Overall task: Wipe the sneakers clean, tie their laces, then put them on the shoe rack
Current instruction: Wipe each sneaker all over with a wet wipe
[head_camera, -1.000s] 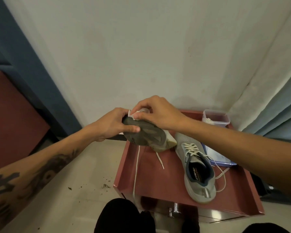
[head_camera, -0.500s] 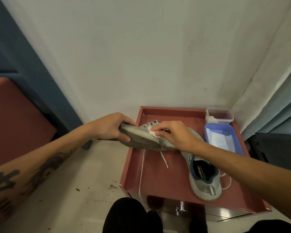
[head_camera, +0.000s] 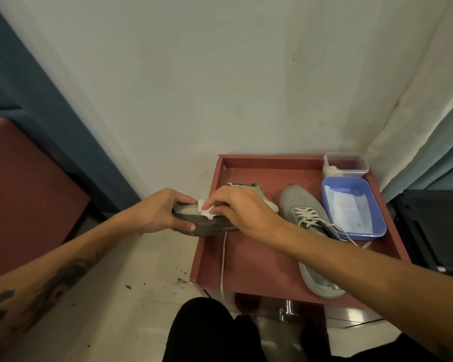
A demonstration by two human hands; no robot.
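Mid-frame: left hand [head_camera: 160, 212] grips grey mesh sneaker [head_camera: 207, 223] by its toe, sole sideways. Right hand [head_camera: 238, 210] pinches small white wipe [head_camera: 204, 209] against its sole edge.

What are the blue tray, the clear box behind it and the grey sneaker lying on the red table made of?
Blue tray: probably plastic, smooth and slightly glossy, with rounded moulded corners.
Clear box: likely plastic, with see-through walls and a thick rim.
Grey sneaker: the upper looks like knit fabric, matt and finely textured.
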